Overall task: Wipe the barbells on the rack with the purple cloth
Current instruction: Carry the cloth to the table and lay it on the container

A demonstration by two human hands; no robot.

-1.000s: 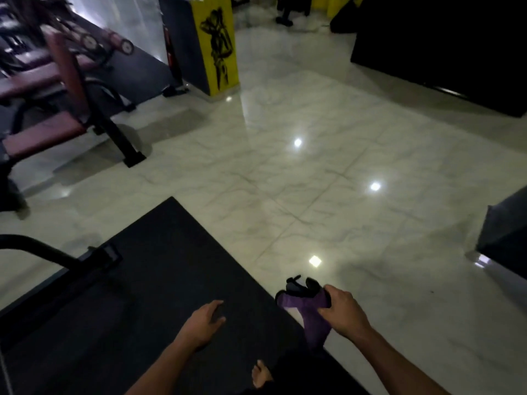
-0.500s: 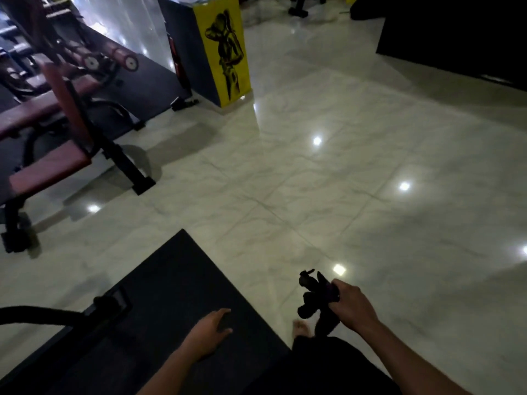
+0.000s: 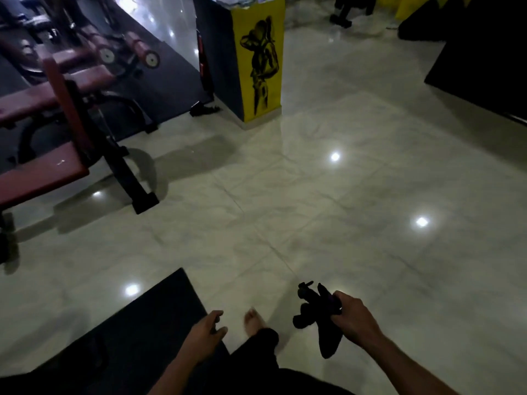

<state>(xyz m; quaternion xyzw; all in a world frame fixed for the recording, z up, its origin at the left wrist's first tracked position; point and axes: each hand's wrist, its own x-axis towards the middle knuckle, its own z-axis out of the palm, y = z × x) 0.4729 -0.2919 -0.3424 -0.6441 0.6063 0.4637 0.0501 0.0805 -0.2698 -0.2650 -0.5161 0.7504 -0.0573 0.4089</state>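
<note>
My right hand [image 3: 352, 319] grips the bunched purple cloth [image 3: 316, 317], which looks almost black in the dim light and hangs down over the pale floor at the lower right. My left hand [image 3: 206, 333] hangs loose at the lower middle, fingers relaxed and holding nothing. No barbell and no rack are in view. My bare foot [image 3: 253, 323] shows between my hands.
A dark floor mat [image 3: 137, 332] lies at the lower left. Maroon padded benches [image 3: 42, 172] on black frames stand at the left. A yellow pillar [image 3: 258, 64] with a black figure stands at the top middle. A dark platform [image 3: 484, 69] fills the top right. Glossy marble floor [image 3: 313, 212] spreads between.
The view has moved forward and turned left: the mat slid down and left, the benches and pillar came closer. The cloth stays gripped in my right hand.
</note>
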